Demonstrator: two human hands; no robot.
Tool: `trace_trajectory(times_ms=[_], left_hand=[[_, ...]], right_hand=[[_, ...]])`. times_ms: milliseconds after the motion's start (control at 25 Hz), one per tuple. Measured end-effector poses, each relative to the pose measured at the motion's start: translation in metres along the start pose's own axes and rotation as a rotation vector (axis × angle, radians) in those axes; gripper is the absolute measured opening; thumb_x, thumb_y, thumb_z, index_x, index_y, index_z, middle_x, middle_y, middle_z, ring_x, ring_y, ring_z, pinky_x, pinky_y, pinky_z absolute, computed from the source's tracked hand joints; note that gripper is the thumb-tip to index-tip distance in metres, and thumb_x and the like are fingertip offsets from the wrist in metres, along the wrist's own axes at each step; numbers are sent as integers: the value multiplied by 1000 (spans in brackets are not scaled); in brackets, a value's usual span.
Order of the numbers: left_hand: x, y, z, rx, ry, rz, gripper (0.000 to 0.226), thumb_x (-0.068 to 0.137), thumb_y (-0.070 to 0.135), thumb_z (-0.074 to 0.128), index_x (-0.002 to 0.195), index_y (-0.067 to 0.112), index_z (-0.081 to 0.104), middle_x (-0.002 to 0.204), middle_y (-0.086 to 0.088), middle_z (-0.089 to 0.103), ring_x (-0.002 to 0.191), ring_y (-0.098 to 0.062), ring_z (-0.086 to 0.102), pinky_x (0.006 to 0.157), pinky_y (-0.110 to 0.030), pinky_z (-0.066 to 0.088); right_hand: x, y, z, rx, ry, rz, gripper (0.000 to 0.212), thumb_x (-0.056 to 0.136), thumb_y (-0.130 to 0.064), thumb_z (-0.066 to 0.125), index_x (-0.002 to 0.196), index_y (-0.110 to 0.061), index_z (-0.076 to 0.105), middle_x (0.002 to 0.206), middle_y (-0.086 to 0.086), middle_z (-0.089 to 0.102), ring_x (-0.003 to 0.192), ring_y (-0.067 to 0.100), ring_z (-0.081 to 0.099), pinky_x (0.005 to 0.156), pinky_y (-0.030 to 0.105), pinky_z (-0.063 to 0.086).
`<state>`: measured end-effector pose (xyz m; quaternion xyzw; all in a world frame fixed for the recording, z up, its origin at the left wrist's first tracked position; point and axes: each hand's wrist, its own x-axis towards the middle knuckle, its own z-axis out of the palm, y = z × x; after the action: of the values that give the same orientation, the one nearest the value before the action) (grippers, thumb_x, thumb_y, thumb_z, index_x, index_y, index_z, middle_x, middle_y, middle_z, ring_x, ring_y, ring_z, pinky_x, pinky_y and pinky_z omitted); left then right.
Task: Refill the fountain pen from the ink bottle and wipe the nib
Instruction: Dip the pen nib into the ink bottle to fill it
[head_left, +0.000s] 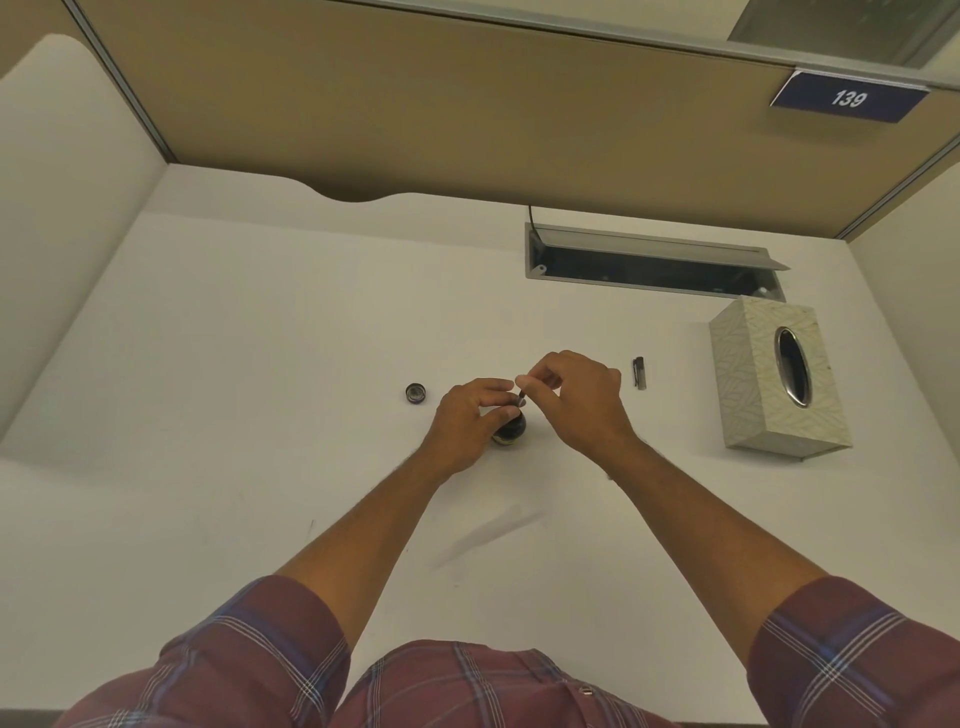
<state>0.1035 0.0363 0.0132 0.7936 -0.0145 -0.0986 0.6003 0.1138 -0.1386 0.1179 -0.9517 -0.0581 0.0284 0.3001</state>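
Ink bottle (511, 430) sits near the middle of the white bench (260, 364), small, round and dark, with a paler band of label low on its side, and most of it is covered by fingers. Left hand (470, 421) is wrapped around the bottle from the left, thumb and fingers closed on its body, holding it down on the bench. Right hand (576, 400) comes in from the other side, fingertips pinched tight on the pen (521, 397), a thin dark piece poking down toward the bottle's mouth, its upper end lost between the fingers. Whether the tip is actually in the ink is too small to tell, and the nib itself cannot be made out. Bottle cap (415, 393) lies by itself on the bench just left of the left hand, dark and round, open side up. Off to the right of the right hand lies the pen cap (640, 372), a short dark tube with a clip, apart from everything. Further right stands a patterned tissue box (779, 384) with an oval metal-rimmed opening on top; nothing can be made out inside the dark slot. Behind it, a cable tray (649, 260) set into the bench stands open, its inside in shadow. Plaid sleeves (249, 660) are cut off by the lower edge.
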Motion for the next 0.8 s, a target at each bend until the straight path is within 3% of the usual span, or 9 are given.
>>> trace_trajectory(times_ms=[80, 200, 280, 400, 600, 800], left_hand=[[0, 2, -1, 2, 0, 2, 22, 97, 19, 73, 114, 17, 87, 137, -1, 75, 128, -22, 68, 116, -51, 49], [1, 1, -1, -10, 8, -13, 24, 95, 22, 73, 114, 17, 87, 136, 0, 75, 128, -22, 68, 116, -52, 50], [1, 2, -2, -4, 8, -21, 25, 94, 24, 73, 113, 17, 87, 137, 0, 75, 129, -21, 68, 116, -51, 50], [-1, 6, -1, -9, 0, -15, 22, 95, 21, 73, 112, 17, 87, 136, 1, 75, 127, -20, 69, 116, -48, 50], [-1, 7, 0, -8, 6, -23, 29, 91, 29, 71, 112, 20, 87, 136, 3, 75, 127, -19, 69, 114, -50, 51], [-3, 7, 1, 15, -10, -22, 21, 96, 20, 73, 113, 20, 87, 137, 2, 74, 128, -19, 67, 116, -50, 49]], right_hand=[[0, 0, -1, 18, 15, 8, 16, 97, -45, 64, 86, -34, 68, 90, -13, 71, 87, 7, 65, 91, 39, 33], [-2, 3, -1, 73, -32, -22, 14, 100, -37, 61, 107, -31, 72, 100, -12, 72, 93, 8, 66, 96, 41, 35], [-3, 3, 0, 38, -40, -36, 12, 100, -35, 62, 100, -30, 73, 98, -12, 72, 92, 8, 66, 96, 43, 36], [-1, 1, -1, -5, 0, 16, 22, 96, -47, 65, 84, -29, 68, 89, -12, 71, 87, 7, 65, 90, 39, 34], [-4, 4, 1, 82, -34, -17, 12, 99, -38, 62, 104, -31, 70, 97, -12, 72, 92, 8, 66, 95, 41, 35], [-2, 1, 1, -10, -3, 25, 19, 97, -44, 62, 84, -31, 66, 88, -13, 70, 85, 6, 63, 90, 39, 33]])
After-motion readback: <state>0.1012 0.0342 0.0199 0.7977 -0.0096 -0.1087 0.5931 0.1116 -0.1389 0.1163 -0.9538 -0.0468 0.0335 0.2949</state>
